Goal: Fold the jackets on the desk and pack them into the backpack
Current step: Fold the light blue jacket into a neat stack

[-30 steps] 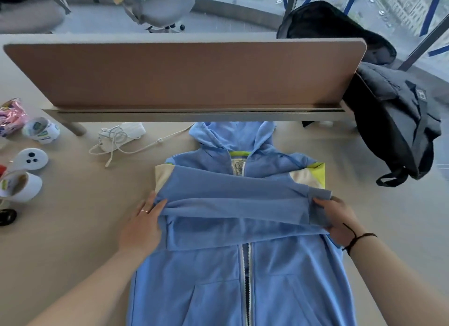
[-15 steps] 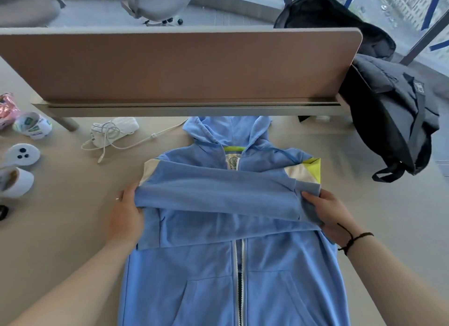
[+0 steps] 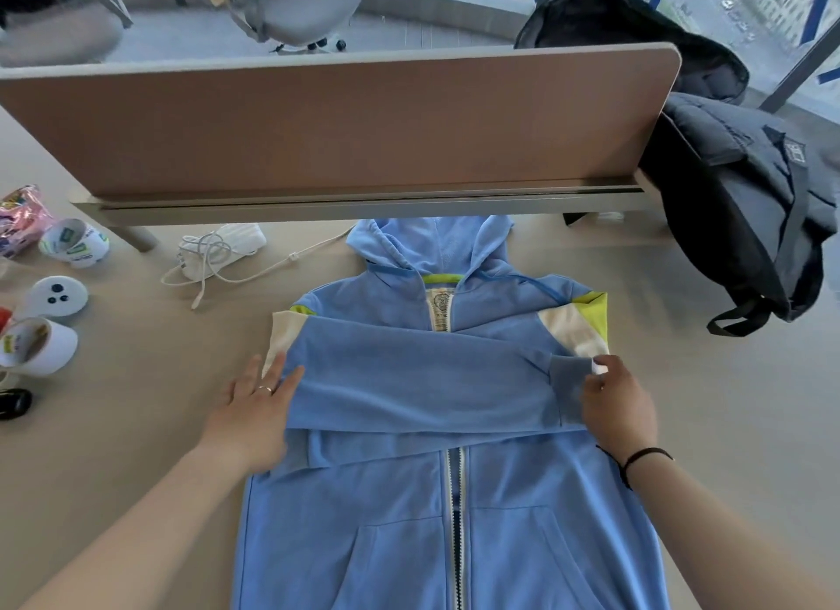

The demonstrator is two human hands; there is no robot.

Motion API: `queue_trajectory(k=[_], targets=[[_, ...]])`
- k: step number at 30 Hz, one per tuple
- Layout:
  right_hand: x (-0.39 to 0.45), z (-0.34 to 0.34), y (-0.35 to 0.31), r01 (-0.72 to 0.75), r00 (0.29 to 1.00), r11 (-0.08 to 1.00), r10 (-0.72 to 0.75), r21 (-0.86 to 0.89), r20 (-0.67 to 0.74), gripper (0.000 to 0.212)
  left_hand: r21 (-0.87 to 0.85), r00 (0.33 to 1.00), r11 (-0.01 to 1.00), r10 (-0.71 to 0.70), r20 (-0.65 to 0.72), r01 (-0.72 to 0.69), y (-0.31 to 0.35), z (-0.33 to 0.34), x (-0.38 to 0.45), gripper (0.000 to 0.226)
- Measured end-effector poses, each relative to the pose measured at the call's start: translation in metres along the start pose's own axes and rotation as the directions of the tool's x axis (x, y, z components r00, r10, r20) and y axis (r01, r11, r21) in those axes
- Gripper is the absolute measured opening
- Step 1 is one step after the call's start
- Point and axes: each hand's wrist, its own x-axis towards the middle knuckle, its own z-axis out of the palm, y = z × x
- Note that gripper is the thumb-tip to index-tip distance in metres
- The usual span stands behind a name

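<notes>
Since the frame half a second earlier, the left hand (image 3: 254, 409) had let go of the sleeve fold and flattened out, its fingers straight and spread on the desk and against the left edge of the folded sleeves, a ring showing on one finger. Over the same span the right hand (image 3: 613, 405) had shifted from holding the sleeve end from beneath to pinching the ribbed cuff (image 3: 566, 382) between thumb and curled fingers at the jacket's right side. A dark cord bracelet (image 3: 643, 457) circled that wrist.

The blue hooded jacket (image 3: 445, 518) lay face up on the desk (image 3: 136, 427), zipped, hood pointing toward the divider panel (image 3: 341, 123), both sleeves crossed flat over the chest, one over the other. White and lime patches showed at each shoulder. Its lower part ran off the bottom of the view.

The dark backpack (image 3: 745, 209) leaned at the desk's far right corner, just beside the end of the divider, well apart from the jacket, a strap loop trailing on the desk surface.

On the left, a white charger with coiled cable (image 3: 213, 255) lay near the divider's foot. Farther left lay two rolls of tape (image 3: 75, 243), a white controller (image 3: 57, 293), and a pink shiny packet (image 3: 20, 214) at the edge. Beyond the divider stood a grey office chair (image 3: 300, 9).
</notes>
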Motion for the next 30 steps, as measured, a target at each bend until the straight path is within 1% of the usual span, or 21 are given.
queue_trajectory(k=[2,3,4,5,6,8,10,13,15,18,20,23,26,28,30], targets=[[-0.008,0.006,0.003,0.162,0.982,0.974,-0.175,-0.160,-0.074,0.041,-0.069,0.996,0.994,0.086,0.021,-0.084,0.015,-0.007,0.000,0.094],[-0.013,0.011,0.003,0.258,0.957,0.931,-0.284,-0.260,-0.068,0.047,-0.100,0.990,0.985,0.141,-0.007,-0.141,0.026,-0.007,-0.001,0.090],[-0.018,0.017,0.003,0.345,0.925,0.872,-0.378,-0.347,-0.029,0.053,-0.125,0.982,0.974,0.186,-0.042,-0.190,0.038,-0.004,0.000,0.085],[-0.022,0.024,0.004,0.419,0.896,0.808,-0.443,-0.413,0.043,0.057,-0.146,0.975,0.965,0.212,-0.061,-0.219,0.050,0.001,0.001,0.083],[-0.026,0.033,0.007,0.475,0.871,0.753,-0.477,-0.456,0.120,0.061,-0.164,0.975,0.961,0.214,-0.064,-0.222,0.062,0.010,0.002,0.086],[-0.035,0.048,0.017,0.524,0.849,0.701,-0.478,-0.484,0.226,0.066,-0.164,0.979,0.967,0.180,-0.093,-0.193,0.078,0.034,0.005,0.098],[-0.042,0.055,0.027,0.515,0.857,0.700,-0.436,-0.495,0.275,0.069,-0.160,0.985,0.977,0.121,-0.126,-0.141,0.085,0.058,0.007,0.097],[-0.045,0.058,0.035,0.506,0.862,0.714,-0.436,-0.485,0.258,0.069,-0.183,0.982,0.978,0.073,-0.174,-0.105,0.083,0.077,0.010,0.087],[-0.045,0.059,0.035,0.511,0.859,0.708,-0.440,-0.488,0.261,0.069,-0.149,0.975,0.983,0.071,-0.209,-0.103,0.079,0.081,0.010,0.079],[-0.050,0.060,0.037,0.526,0.850,0.712,-0.453,-0.465,0.269,0.068,-0.109,0.978,0.991,0.060,-0.198,-0.083,0.074,0.090,0.007,0.076],[-0.058,0.061,0.041,0.551,0.835,0.704,-0.468,-0.448,0.290,0.065,-0.086,0.973,0.994,0.050,-0.226,-0.071,0.071,0.098,0.001,0.075],[-0.075,0.060,0.048,0.586,0.810,0.702,-0.490,-0.405,0.322,0.063,-0.053,0.983,0.998,0.035,-0.181,-0.045,0.064,0.111,-0.019,0.074],[-0.097,0.059,0.052,0.586,0.807,0.722,-0.480,-0.368,0.343,0.062,-0.021,0.985,0.998,0.048,-0.168,-0.053,0.055,0.132,-0.041,0.074],[-0.111,0.059,0.054,0.594,0.800,0.728,-0.489,-0.342,0.348,0.061,-0.048,0.995,0.998,0.034,-0.092,-0.039,0.056,0.136,-0.050,0.072],[-0.120,0.058,0.055,0.596,0.800,0.732,-0.500,-0.331,0.332,0.059,-0.076,0.998,0.997,-0.014,-0.065,0.009,0.064,0.118,-0.059,0.075]])
